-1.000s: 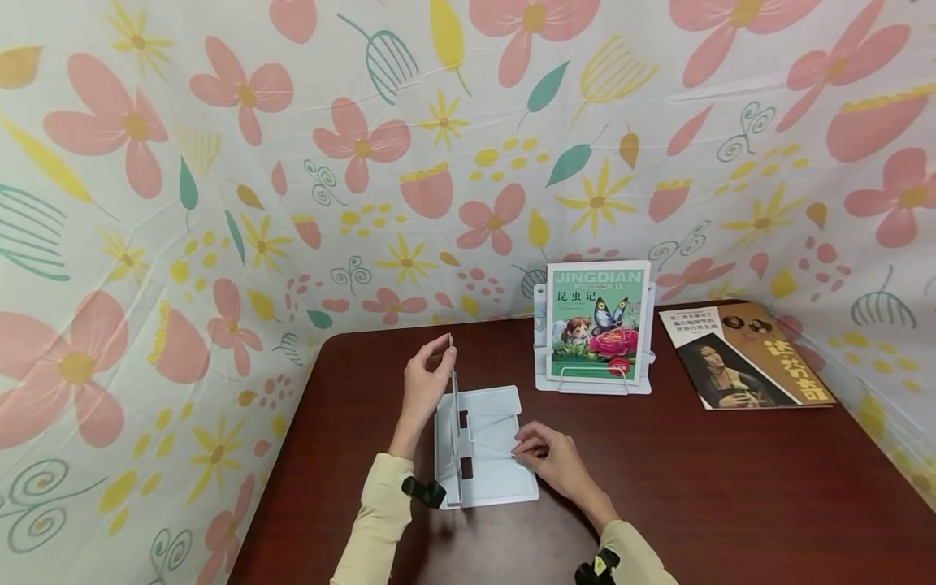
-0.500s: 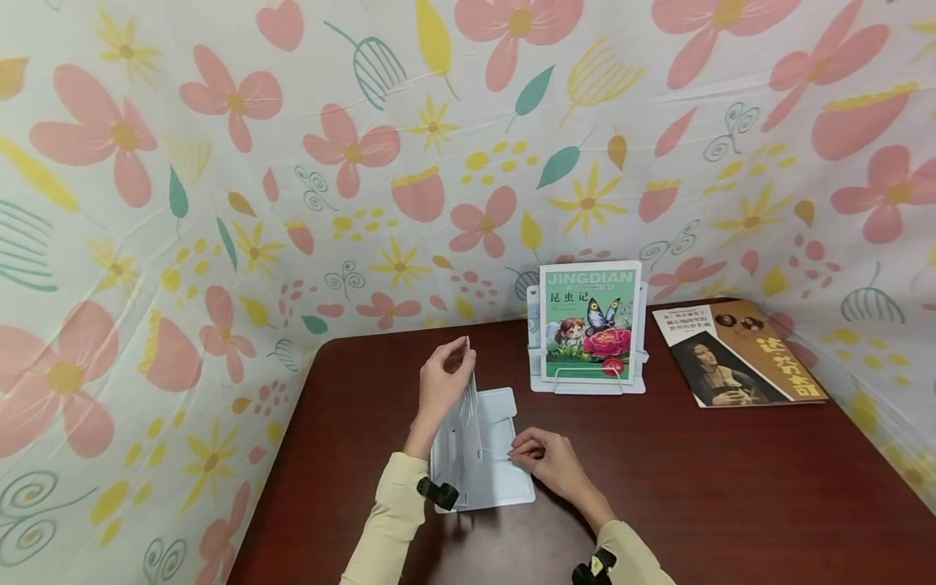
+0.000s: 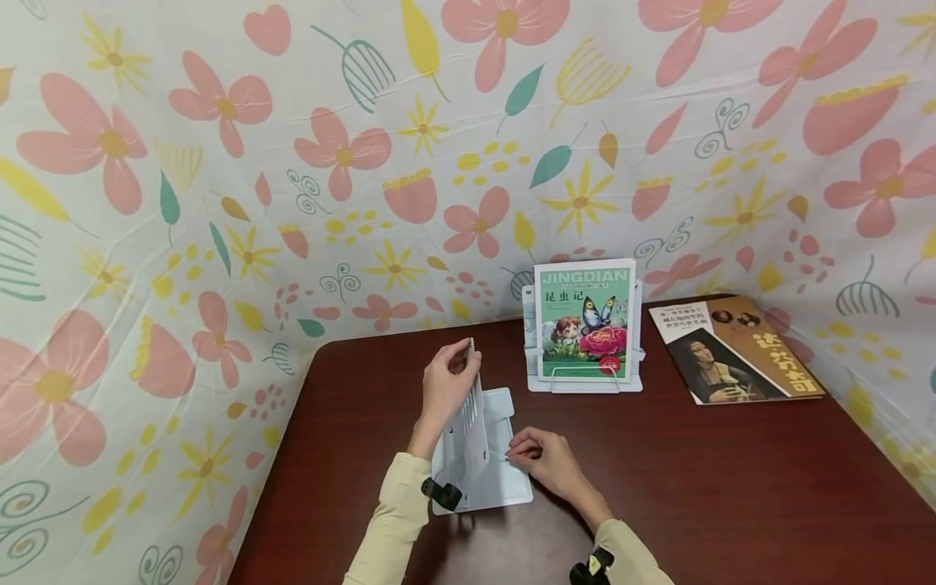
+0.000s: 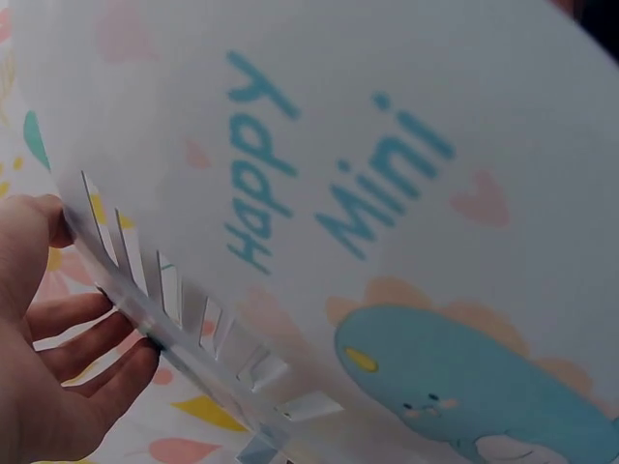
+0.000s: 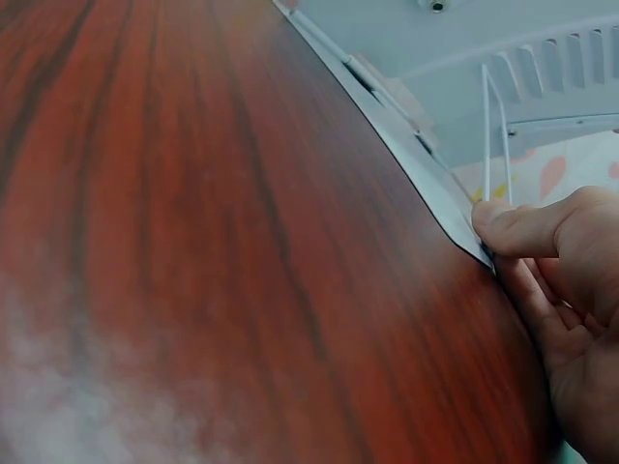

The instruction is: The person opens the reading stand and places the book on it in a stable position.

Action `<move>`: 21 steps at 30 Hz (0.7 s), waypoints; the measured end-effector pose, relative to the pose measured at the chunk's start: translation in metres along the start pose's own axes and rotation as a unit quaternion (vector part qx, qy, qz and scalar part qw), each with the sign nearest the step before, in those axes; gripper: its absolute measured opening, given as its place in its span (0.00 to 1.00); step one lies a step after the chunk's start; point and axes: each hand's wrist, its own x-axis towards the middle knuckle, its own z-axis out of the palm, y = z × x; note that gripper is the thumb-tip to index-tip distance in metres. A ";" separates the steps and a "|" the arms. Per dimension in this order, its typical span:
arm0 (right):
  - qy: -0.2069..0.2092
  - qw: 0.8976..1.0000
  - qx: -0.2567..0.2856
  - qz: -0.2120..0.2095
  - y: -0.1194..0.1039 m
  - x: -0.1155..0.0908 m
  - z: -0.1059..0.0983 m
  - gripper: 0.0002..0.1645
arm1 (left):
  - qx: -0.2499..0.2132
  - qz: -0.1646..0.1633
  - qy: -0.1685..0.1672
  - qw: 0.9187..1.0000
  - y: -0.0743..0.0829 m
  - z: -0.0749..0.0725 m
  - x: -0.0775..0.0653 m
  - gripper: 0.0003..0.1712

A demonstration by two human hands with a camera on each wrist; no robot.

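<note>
A white metal book stand (image 3: 504,487) lies partly unfolded on the table, its slotted back panel (image 3: 474,455) raised. My left hand (image 3: 446,390) grips the panel's upper edge between thumb and fingers. In the left wrist view the panel (image 4: 387,126) carries the words "Happy Mini" and a blue cartoon animal. Low over the base's right side, my right hand (image 3: 550,465) pinches the end of a thin white wire bracket (image 5: 486,135) between thumb and forefinger. The right wrist view shows that hand (image 5: 580,290) at the base's edge, close to the tabletop.
Behind and to the right, a second white book stand (image 3: 636,383) holds up a green book (image 3: 585,321) with a wire across its front. A brown and white book (image 3: 738,349) lies flat further right. Floral cloth (image 3: 409,268) hangs behind the dark red table (image 3: 702,487).
My left hand has moved right with the panel's upper edge, tilting it from nearly edge-on so more of its slotted face shows. The right hand stays at the wire. The head view has shifted slightly.
</note>
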 end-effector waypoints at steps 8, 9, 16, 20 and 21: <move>-0.005 1.000 0.006 -0.002 0.001 0.000 0.000 0.06 | 0.006 0.003 -0.020 1.000 0.003 0.000 -0.001 0.27; -0.004 1.000 0.005 -0.003 0.001 -0.001 0.000 0.06 | 0.007 0.002 -0.020 1.000 0.003 0.000 -0.001 0.28; -0.010 1.000 0.004 -0.001 -0.001 0.000 -0.001 0.07 | 0.001 -0.003 -0.028 1.000 0.003 0.000 0.000 0.31; -0.013 1.000 0.023 0.003 -0.005 -0.001 -0.005 0.08 | -0.011 0.004 -0.045 0.999 -0.002 -0.001 0.001 0.32; -0.010 0.999 0.038 0.009 -0.007 -0.002 -0.007 0.08 | -0.013 0.006 -0.050 0.999 -0.006 -0.003 0.001 0.31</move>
